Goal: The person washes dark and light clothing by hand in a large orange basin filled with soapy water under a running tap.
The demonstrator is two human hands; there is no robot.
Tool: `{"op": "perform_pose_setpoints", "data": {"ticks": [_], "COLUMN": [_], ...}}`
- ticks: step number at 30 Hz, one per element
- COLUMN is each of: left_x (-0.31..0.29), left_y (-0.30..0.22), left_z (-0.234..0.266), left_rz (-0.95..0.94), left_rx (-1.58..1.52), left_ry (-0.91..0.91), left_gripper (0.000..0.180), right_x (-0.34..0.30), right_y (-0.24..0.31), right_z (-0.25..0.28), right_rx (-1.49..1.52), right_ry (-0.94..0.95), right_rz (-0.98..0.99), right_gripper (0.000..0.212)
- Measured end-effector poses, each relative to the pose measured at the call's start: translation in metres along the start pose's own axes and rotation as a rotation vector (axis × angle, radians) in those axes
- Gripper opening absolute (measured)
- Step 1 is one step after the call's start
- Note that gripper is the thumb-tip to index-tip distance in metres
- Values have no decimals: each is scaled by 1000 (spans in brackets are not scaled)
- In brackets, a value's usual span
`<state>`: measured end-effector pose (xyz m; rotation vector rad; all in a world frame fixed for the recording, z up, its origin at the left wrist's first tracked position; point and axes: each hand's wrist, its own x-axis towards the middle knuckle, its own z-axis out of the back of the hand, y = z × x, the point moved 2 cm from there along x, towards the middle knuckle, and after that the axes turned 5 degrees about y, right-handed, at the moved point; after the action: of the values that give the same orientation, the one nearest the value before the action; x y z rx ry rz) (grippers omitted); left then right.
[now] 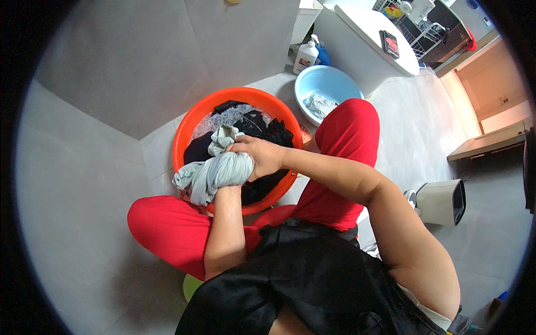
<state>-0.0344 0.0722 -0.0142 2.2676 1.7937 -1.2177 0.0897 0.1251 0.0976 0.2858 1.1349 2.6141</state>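
A pale grey-green wet garment [215, 172] is bunched and twisted above an orange basin [180, 137]. My right hand [261, 155] is closed on its right side, fingers curled over the folds. From below, my left hand [230, 190] goes up into the same garment; the cloth wraps over it and hides its fingers. Beneath the garment, dark wet clothes [254, 124] lie in the basin among soap suds [220, 118].
Beyond my right knee stands a light blue basin [304, 84] with pale cloth inside. A white pump bottle [305, 57] is behind it, near a white cabinet with a phone [389, 44] on top. Grey walls rise at left; a beige bin [438, 202] lies right.
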Motion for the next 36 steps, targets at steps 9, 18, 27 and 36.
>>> {"op": "perform_pose_setpoints", "data": {"ticks": [9,18,27,36], "left_x": [-34,-6,21,28], "left_y": [-28,-61,-54,-77], "left_z": [-56,11,49,70], "left_rz": [-88,-261,-189,-426], "left_rx": [551,481,515,503], "left_ry": [-112,-379,-505,-652], "left_gripper": [71,58,51,42], "right_x": [-22,-90,-18,31], "right_y": [-57,-145,-96,-130], "right_z": [92,210,-30,-2], "right_rx": [140,-446,-540,-60], "right_ry": [-346,-170,191,-48], "right_rz": [-480,-968,-300,-496], "right_gripper": [71,58,101,34]}}
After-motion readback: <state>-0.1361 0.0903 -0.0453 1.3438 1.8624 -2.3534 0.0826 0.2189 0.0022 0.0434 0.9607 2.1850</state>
